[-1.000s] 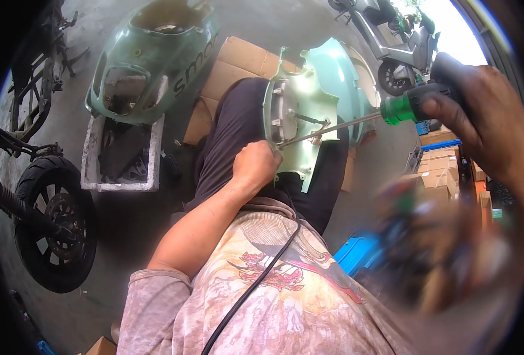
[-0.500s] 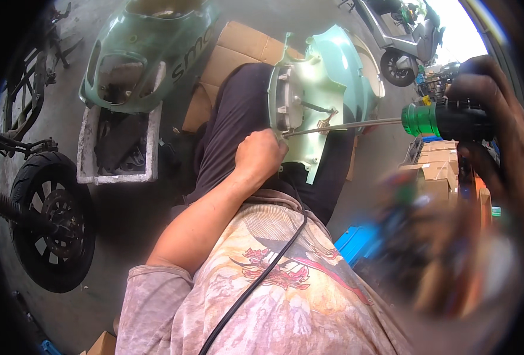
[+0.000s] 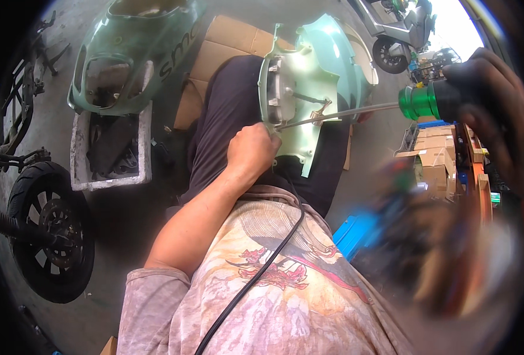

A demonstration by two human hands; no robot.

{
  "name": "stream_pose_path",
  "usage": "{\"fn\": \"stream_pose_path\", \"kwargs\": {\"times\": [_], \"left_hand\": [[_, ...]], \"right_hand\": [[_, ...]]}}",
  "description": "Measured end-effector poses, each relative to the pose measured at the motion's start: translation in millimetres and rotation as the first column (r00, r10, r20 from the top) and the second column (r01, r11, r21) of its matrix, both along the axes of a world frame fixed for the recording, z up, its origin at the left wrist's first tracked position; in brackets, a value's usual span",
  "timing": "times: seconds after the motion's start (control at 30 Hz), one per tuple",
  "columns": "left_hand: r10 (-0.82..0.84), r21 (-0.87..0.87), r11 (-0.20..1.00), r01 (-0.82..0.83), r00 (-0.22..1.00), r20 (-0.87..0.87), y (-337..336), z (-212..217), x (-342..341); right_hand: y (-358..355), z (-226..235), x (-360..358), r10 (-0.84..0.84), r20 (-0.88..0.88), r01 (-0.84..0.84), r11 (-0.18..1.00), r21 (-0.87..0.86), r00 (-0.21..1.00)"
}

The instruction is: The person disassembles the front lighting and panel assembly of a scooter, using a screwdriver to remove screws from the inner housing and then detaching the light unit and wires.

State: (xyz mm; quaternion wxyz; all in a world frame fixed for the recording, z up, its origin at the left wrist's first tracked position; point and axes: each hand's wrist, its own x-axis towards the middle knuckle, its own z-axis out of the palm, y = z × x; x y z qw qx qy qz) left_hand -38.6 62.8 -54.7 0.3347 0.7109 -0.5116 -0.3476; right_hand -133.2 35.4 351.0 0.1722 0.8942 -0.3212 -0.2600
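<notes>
A person's left hand (image 3: 251,151) closes on the lower edge of a pale green scooter body panel (image 3: 315,77) resting on the lap, while the right hand (image 3: 490,112) grips a green-handled screwdriver (image 3: 357,110), its tip at the panel. A white foam box (image 3: 111,148) holds dark parts beneath another green fairing (image 3: 132,53). Cardboard (image 3: 226,53) covers the concrete workshop floor (image 3: 126,236); a motorcycle wheel (image 3: 52,231) stands left.

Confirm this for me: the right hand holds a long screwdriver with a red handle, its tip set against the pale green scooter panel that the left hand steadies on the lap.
Not quite: the handle of the long screwdriver is green, not red, as the head view shows. The rest holds: the right hand grips it, its tip meets the pale green scooter panel, and the left hand steadies that panel on the lap.
</notes>
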Motion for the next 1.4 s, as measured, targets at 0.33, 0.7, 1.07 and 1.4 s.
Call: {"fn": "stream_pose_path", "kwargs": {"times": [0.33, 0.7, 1.07, 1.4], "left_hand": [[-0.032, 0.006, 0.999, 0.032, 0.999, 0.0, 0, 3, -2], [-0.031, -0.038, 0.999, 0.03, 1.0, -0.004, 0, 2, -8], [-0.001, -0.072, 0.997, 0.001, 1.0, 0.009, 1, -4, -8], [0.02, -0.059, 0.998, -0.018, 0.999, 0.034, 5, -7, 6]], "right_hand": [[-16, -9, -16, 0.155, 0.131, -0.173, 0.975, 0.139, 0.979], [-7, -15, -24, 0.129, 0.068, -0.125, 0.991, -0.055, 0.989], [-8, -19, -28, 0.117, 0.093, -0.112, 0.992, -0.057, 0.989], [-16, -26, -35, 0.119, 0.149, -0.11, 0.992, -0.069, 0.982]]}}
